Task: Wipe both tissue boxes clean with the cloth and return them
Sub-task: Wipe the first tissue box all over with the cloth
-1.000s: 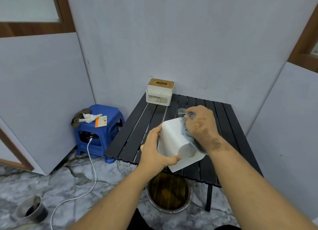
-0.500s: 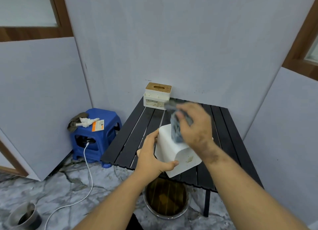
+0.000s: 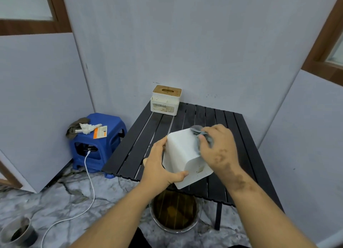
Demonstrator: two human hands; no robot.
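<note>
Tissue box one, the plain white box (image 3: 182, 155), is held tilted above the near half of the black slatted table (image 3: 241, 136). It is gripped at its left side by the left hand (image 3: 157, 170), whose thumb is curled under the lower edge and whose fingers are wrapped behind the far left edge. A grey cloth (image 3: 201, 137) is bunched in the curled fingers of the right hand (image 3: 220, 151) and is pressed against the upper right part of the box. The second tissue box (image 3: 165, 100), white with a wooden lid that has an oval slot, is set upright at the far left corner of the table, close to the wall; stains are seen on its front face.

The table is made of dark parallel slats with narrow gaps between them, and one black leg (image 3: 218, 217) is seen at its near right. A round basin (image 3: 174, 211) holding brownish liquid is placed on the floor under the near edge. The floor (image 3: 61, 197) is of grey-veined marble pattern. The space is closed in by pale grey wall panels (image 3: 185, 43), with brown wooden frames at the upper left and upper right. A blue plastic stool (image 3: 98, 145) is set left of the table, with rags and an orange-and-white packet on top. A white cable (image 3: 89, 188) is run from the stool across the floor, and a small dark bowl (image 3: 18, 231) is seen at the lower left.
</note>
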